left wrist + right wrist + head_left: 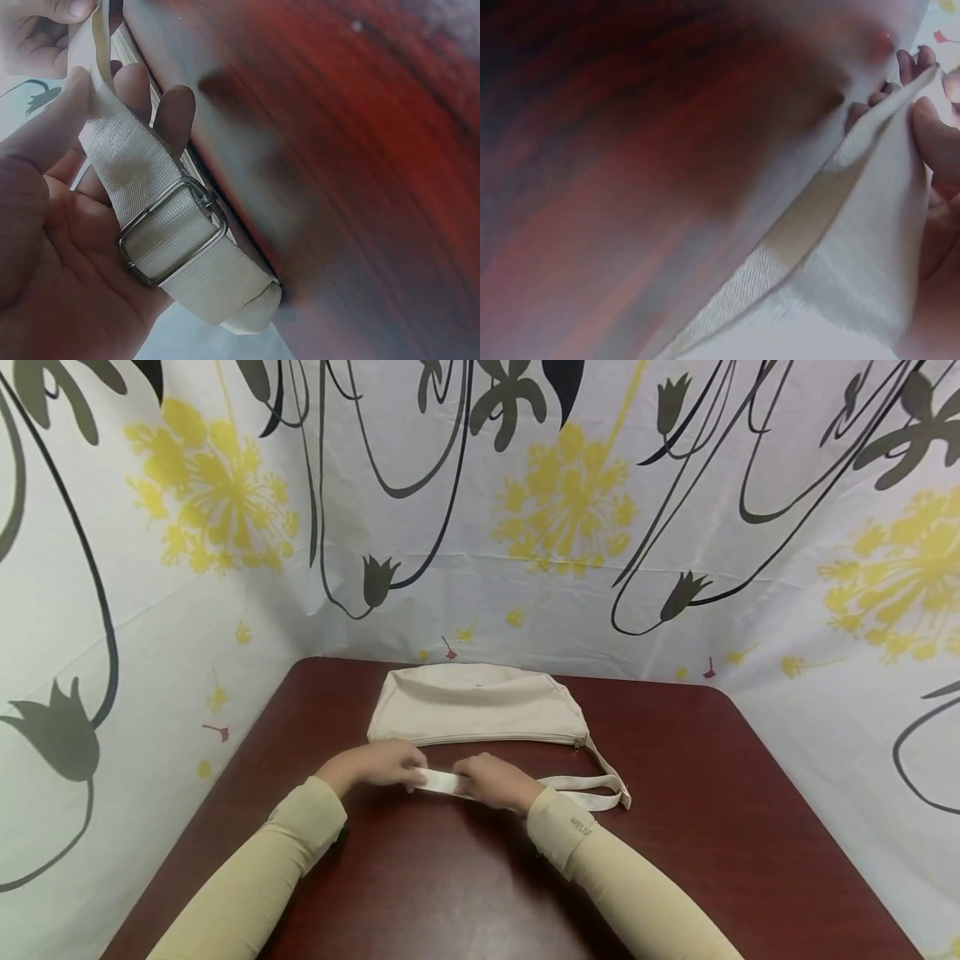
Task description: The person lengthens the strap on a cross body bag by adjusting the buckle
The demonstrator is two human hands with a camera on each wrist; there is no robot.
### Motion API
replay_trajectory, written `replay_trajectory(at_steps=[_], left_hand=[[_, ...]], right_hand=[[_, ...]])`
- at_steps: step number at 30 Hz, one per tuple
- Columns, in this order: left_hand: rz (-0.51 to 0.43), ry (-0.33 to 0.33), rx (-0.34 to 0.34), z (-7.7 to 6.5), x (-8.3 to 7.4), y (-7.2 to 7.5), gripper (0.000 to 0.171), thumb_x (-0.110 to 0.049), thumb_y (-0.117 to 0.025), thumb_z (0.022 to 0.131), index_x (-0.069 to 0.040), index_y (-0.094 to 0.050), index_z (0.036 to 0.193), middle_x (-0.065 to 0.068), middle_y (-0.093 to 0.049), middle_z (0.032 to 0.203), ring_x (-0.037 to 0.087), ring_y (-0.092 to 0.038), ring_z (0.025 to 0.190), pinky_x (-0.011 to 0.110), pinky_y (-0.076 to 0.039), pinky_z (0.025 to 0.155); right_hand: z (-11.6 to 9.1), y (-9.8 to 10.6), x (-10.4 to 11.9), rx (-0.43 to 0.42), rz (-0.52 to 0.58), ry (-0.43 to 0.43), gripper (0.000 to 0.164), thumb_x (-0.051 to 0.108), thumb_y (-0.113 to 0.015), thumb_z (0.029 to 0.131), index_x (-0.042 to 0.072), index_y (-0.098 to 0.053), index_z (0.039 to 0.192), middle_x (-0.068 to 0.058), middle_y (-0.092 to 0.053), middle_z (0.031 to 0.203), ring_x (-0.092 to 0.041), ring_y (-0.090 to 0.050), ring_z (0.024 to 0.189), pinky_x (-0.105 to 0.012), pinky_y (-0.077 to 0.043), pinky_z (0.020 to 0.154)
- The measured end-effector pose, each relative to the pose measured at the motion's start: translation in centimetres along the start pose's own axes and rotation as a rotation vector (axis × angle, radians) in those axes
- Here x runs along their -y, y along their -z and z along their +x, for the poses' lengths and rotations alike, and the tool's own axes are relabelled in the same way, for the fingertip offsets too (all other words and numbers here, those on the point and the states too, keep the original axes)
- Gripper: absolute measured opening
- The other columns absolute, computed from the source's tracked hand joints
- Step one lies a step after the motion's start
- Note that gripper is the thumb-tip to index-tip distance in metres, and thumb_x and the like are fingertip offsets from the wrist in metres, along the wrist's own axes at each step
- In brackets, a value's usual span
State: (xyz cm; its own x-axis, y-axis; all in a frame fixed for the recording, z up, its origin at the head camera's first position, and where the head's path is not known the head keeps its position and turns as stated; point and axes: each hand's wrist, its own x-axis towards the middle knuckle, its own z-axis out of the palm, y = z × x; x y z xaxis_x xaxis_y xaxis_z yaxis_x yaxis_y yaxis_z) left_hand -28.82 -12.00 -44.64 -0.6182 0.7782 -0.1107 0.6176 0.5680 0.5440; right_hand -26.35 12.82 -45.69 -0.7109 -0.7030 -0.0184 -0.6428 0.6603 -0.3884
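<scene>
A cream fabric shoulder bag lies flat on the table, its zipper along the near edge. In front of it, my left hand pinches the bag's strap between thumb and fingers. A short way to the right, my right hand grips the same strap, leaving a taut white stretch between the hands. The left wrist view shows a metal slider buckle on the webbing across my left palm. Folded strap layers run from my right fingers in the right wrist view.
The dark red table has rounded far corners. Past my right wrist, a strap loop rests on the wood and joins the bag's right end. White cloth with flower prints hangs behind and on both sides.
</scene>
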Motion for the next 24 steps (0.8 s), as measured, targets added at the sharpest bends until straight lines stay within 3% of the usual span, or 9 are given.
replay_trajectory(at_steps=[9, 24], left_hand=[[-0.028, -0.007, -0.025, -0.4, 0.2, 0.1, 0.018, -0.023, -0.069, 0.096, -0.016, -0.071, 0.079, -0.010, -0.065, 0.074, 0.004, -0.051, 0.070, 0.026, -0.046, 0.070], [-0.056, -0.032, -0.025, -0.3, 1.0, -0.3, 0.028, -0.025, -0.063, 0.101, -0.017, -0.066, 0.075, -0.002, -0.066, 0.071, 0.005, -0.051, 0.068, 0.028, -0.046, 0.070]], right_hand=[[-0.7, 1.1, -0.4, 0.045, 0.033, -0.045, 0.010, 0.016, -0.066, 0.099, 0.015, -0.064, 0.090, 0.009, -0.059, 0.068, -0.005, -0.055, 0.060, -0.026, -0.047, 0.062], [-1.4, 1.2, -0.8, -0.007, 0.038, -0.048, 0.009, 0.016, -0.072, 0.094, 0.013, -0.068, 0.087, 0.008, -0.062, 0.070, -0.007, -0.054, 0.064, -0.028, -0.047, 0.066]])
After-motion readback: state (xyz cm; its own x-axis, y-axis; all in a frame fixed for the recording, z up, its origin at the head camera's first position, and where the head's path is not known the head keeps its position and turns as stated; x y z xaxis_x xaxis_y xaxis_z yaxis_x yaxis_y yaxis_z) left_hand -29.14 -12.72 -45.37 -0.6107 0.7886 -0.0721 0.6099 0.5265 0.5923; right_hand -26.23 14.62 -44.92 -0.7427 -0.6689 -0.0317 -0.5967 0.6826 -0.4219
